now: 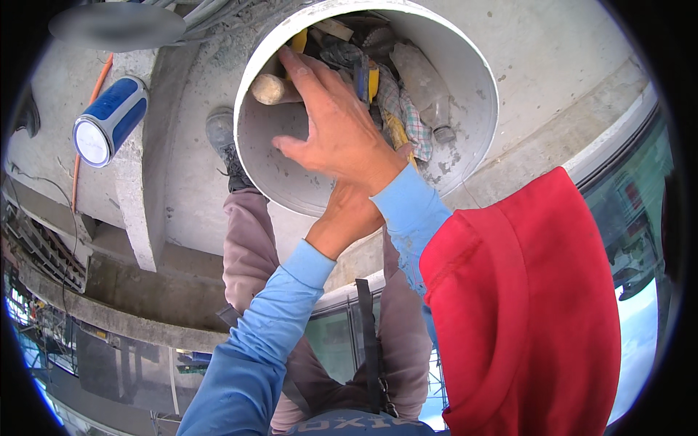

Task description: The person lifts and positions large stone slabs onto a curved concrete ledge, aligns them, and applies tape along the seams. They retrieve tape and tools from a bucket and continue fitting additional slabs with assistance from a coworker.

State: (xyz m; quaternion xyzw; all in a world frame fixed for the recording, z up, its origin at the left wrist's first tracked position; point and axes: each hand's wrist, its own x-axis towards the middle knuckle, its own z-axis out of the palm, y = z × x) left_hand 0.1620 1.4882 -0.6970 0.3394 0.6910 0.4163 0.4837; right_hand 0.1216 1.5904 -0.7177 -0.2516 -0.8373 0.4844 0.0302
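Observation:
A white bucket (469, 94) stands in front of me, holding tools and odds and ends. My right hand (338, 120) reaches into it, thumb and index finger spread wide, its fingertips near a yellow piece (299, 41). A rounded wooden handle (275, 90) lies beside the index finger. Crossing beneath the right wrist, my left hand (349, 216) is over the near rim; its fingers are mostly hidden. Right of the right hand are a checked cloth (413, 125), a cloudy plastic bottle (425, 83) and a yellow strip-like thing (396, 134).
A blue and white can (110, 120) is at the left, by a concrete ledge (138, 182) and an orange cord (78, 171). Grey cables (211, 16) lie at the top. My shoe (222, 131) is left of the bucket. Glass panes (636, 196) line the right side.

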